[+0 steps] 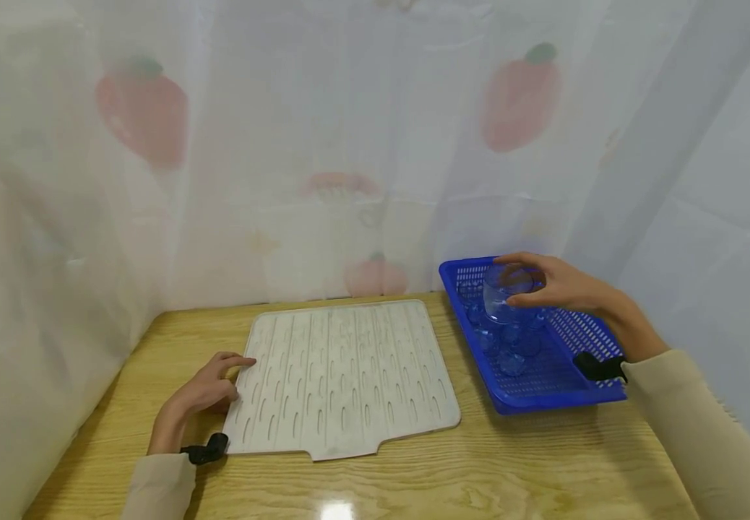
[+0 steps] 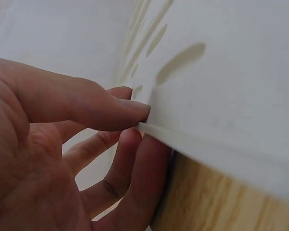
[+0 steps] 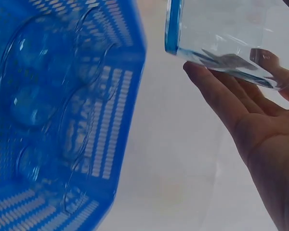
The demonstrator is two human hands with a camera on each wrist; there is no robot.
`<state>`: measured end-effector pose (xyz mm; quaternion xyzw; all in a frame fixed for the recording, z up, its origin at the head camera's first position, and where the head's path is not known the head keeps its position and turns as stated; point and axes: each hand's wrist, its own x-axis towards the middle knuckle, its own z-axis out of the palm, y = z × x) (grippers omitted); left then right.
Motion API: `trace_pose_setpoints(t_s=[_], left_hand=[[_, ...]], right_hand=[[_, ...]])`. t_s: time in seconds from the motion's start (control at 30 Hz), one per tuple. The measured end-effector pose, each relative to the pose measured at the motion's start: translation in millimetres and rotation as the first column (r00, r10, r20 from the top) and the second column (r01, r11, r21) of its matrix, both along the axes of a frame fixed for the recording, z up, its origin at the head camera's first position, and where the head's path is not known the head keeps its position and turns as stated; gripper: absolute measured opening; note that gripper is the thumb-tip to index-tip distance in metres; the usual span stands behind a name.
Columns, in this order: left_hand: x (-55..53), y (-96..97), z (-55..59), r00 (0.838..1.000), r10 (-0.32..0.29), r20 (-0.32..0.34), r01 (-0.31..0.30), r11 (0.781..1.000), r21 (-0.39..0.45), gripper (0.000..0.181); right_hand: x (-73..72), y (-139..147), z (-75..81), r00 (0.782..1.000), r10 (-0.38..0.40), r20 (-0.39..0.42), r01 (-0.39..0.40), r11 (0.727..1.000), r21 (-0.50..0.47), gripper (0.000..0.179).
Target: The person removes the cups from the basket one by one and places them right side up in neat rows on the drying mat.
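My right hand grips a clear, straight-sided glass bowl over the blue plastic basket. Thumb and fingers spread around the bowl's side; in the right wrist view the bowl is apart from the basket wall. Several clear glass vessels lie inside the basket, overlapping so that their exact shapes are hard to make out. At the left edge of a white slotted draining mat, my left hand pinches the rim, thumb on top and fingers beneath, as the left wrist view shows.
The mat lies flat on a wooden table, with the basket to its right. A pale curtain with strawberry prints hangs behind the table and along both sides. A strip of wood separates mat and basket.
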<state>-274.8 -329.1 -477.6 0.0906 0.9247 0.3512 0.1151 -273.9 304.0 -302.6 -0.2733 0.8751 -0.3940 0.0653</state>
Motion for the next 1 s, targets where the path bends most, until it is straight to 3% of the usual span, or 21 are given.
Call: trace_pose_setpoints(t_s=[0.2,0.43,1.0], left_hand=[[1.8,1.1,0.5,1.0,0.011,0.003,-0.011,1.0,-0.008,0.077],[1.6,2.4,1.5,1.0,0.007,-0.008,-0.007,1.0,-0.005,0.076],[4.4,7.1,4.7,1.0,-0.008,-0.024,0.007,1.0,-0.029,0.079]], right_hand=[[-5.0,-16.3,-1.4,0.997,0.071,0.009,-0.07,0.996,-0.061,0.07],[-7.8,-38.1,-3.4,0.994,0.103,-0.045,-0.104,0.995,-0.015,0.072],[-6.7,-87.6,-6.7,0.976,0.204,-0.083,-0.211,0.973,-0.091,0.074]])
